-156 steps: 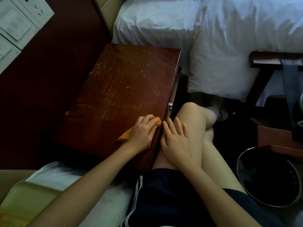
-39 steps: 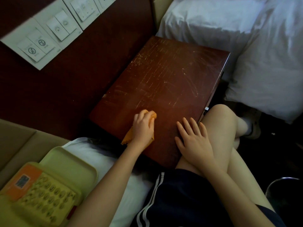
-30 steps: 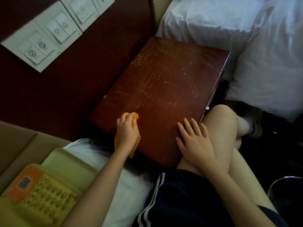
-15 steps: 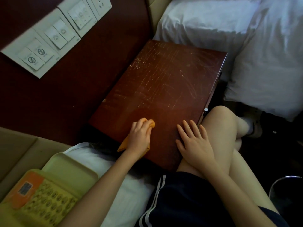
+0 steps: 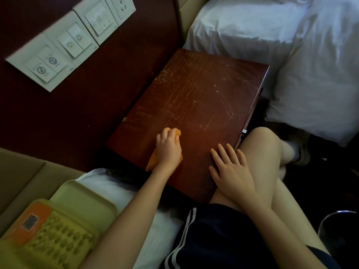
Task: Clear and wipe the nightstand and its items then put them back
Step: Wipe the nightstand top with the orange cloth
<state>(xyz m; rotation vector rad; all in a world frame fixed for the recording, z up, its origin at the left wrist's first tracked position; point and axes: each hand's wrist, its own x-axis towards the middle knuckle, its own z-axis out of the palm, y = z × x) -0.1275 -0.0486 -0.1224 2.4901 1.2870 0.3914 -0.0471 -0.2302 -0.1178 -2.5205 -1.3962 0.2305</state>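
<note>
White bed (image 5: 272, 35) far right, switch panel (image 5: 58, 49) far left. Between them, a scratched dark wooden surface (image 5: 204, 98). Near left, a yellow telephone (image 5: 48, 235). The left hand (image 5: 168, 150) grips an orange cloth (image 5: 151, 164) on the surface; the right hand (image 5: 231, 171) lies flat beside it, holding nothing.

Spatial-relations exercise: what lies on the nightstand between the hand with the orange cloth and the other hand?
Head view: only bare nightstand wood between the left hand, gripping the cloth, and the right hand.
</note>
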